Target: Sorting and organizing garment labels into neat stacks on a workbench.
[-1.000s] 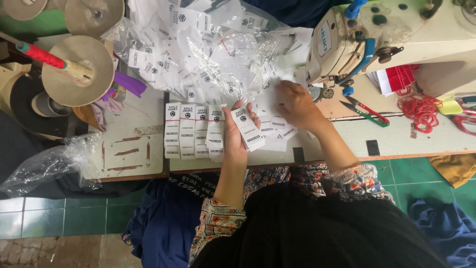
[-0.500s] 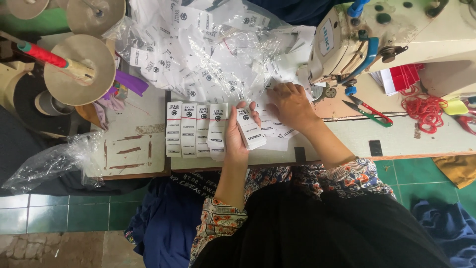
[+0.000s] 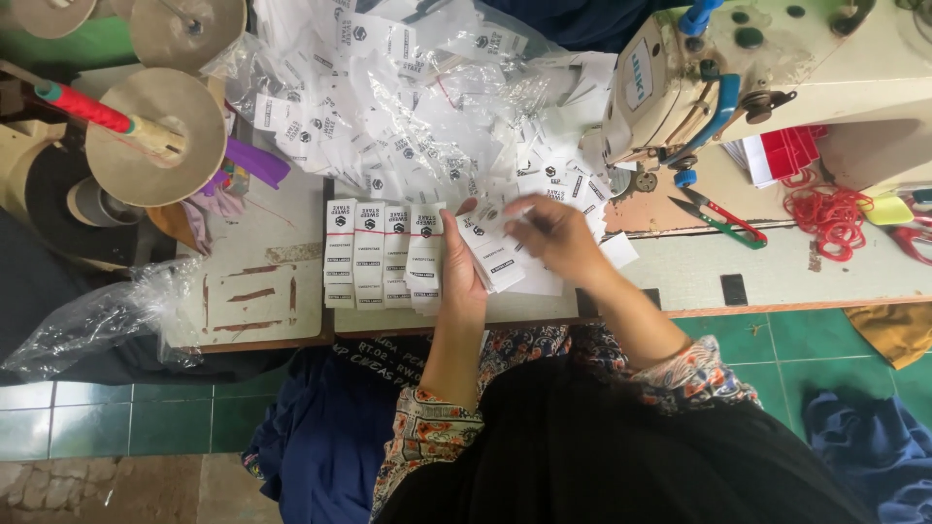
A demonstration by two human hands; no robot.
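Left hand point(image 3: 456, 267) holds one white rectangular label point(image 3: 490, 252), fingers curled and pinching it, just right of a row of four white label stacks point(image 3: 381, 254) on the table point(image 3: 272, 291). Right hand point(image 3: 553, 238) hovers beside it; fingers blurred, grip cannot be told. Clear bags of white labels point(image 3: 417, 107) heaped behind, near the cream sewing machine point(image 3: 777, 78).

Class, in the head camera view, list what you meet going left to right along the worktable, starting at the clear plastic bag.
Clear plastic bag → row of white labels → left hand → right hand → green-handled snips → red rubber bands.
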